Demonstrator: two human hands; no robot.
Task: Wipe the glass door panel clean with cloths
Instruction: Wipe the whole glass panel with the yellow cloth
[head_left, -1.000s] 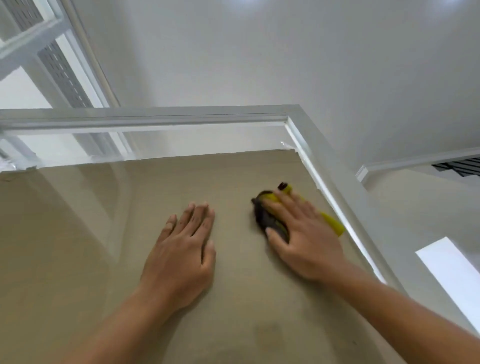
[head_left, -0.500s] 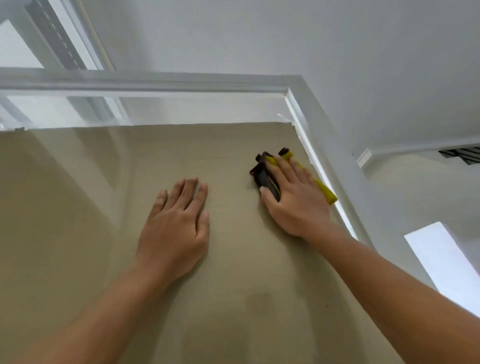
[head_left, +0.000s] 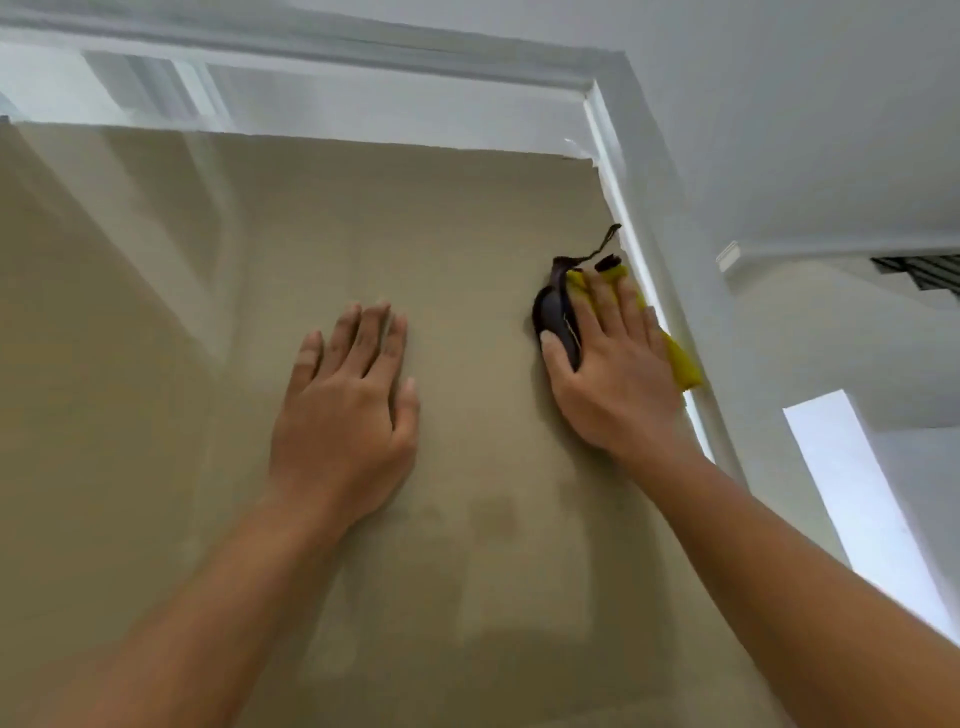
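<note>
The glass door panel fills most of the view, with a tan sheet behind it and a white frame around it. My right hand presses a bunched yellow and dark cloth flat against the glass near the panel's upper right corner, fingers straight over the cloth, thumb at its dark edge. A yellow end of the cloth sticks out past my little finger by the frame. My left hand lies flat on the glass to the left, fingers straight, holding nothing.
The white door frame runs along the top and down the right side, right next to the cloth. Beyond it are a white wall and a bright opening at the lower right.
My right hand has slid the cloth up and right toward the frame's corner. My left hand stays flat on the glass. The view has tilted upward.
</note>
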